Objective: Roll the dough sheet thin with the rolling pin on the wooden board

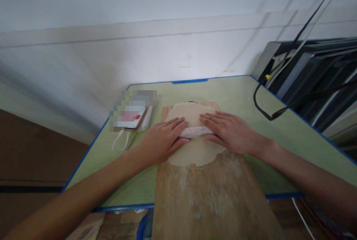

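Pale green, blue-edged surface (237, 91) carries a long floured wooden board (212, 195), a black looped cable (260, 108) and a white mask (122, 141).

Soft, even daylight – brightest on the white wall (156, 50) behind the table (240, 95) – with faint shadows, mild blur, and edges bowed by wide-angle distortion.

Two bare hands are in view, the left hand (164, 138) and the right hand (230, 132); one rolling pin (195, 132) lies under their palms; one flat sheet of dough (195, 151) is spread out; one wooden board (212, 199) carries it; one green table (240, 91) with a blue edge; one white pouch with a loop (134, 121), partly blurred; one black cable (267, 115); one stack of dark panels (320, 80).
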`<state>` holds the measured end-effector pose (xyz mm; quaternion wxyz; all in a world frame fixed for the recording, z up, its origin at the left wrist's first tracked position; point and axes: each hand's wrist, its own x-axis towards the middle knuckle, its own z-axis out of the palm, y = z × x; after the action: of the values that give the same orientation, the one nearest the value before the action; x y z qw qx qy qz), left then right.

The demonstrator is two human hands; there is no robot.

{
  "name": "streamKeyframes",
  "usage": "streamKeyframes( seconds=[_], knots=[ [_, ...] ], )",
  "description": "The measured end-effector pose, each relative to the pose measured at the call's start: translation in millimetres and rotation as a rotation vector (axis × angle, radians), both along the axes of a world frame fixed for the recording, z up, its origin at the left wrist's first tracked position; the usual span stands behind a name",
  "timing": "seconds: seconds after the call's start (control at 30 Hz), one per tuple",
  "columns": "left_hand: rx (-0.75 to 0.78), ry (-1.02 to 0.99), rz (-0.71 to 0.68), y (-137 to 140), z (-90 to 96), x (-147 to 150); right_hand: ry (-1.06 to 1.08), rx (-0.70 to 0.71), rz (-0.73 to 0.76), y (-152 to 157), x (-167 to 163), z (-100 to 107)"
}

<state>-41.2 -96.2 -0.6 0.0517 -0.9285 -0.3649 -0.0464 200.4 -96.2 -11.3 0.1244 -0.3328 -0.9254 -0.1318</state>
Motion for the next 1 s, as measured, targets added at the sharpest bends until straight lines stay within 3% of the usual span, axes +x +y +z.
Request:
streamKeyframes(
  seconds=[0.17, 0.27, 0.47, 0.57, 0.73, 0.9, 1.0],
  knots=[
    [0.002, 0.014, 0.072, 25.8, 2.5, -7.1, 0.045, -0.043, -0.132, 19.2, 11.9, -1.6],
    [0.02, 0.017, 0.045, 32.8, 1.2, -10.9, 0.047, -0.074, -0.176, 23.7, 14.5, -0.7],
    [0.035, 0.006, 0.097, 16.2, -0.2, -6.5, -0.032, -0.005, -0.244, 7.9, 4.0, 2.1],
    [-0.048, -0.017, 0.092, -1.4, 4.4, -1.2, -0.009, 0.022, -0.179, -4.0, -2.7, 0.8],
    [-0.144, -0.071, 0.016, -16.1, 8.5, 1.7, 0.076, -0.071, -0.042, -11.4, -7.0, -0.6],
    [-0.133, -0.06, 0.022, 6.3, 5.9, -3.4, 0.011, -0.053, -0.102, 8.0, 2.0, 1.6],
    [-0.121, -0.05, 0.032, 24.4, 5.0, -7.8, 0.026, -0.111, -0.147, 23.4, 10.6, 0.3]
  ],
)
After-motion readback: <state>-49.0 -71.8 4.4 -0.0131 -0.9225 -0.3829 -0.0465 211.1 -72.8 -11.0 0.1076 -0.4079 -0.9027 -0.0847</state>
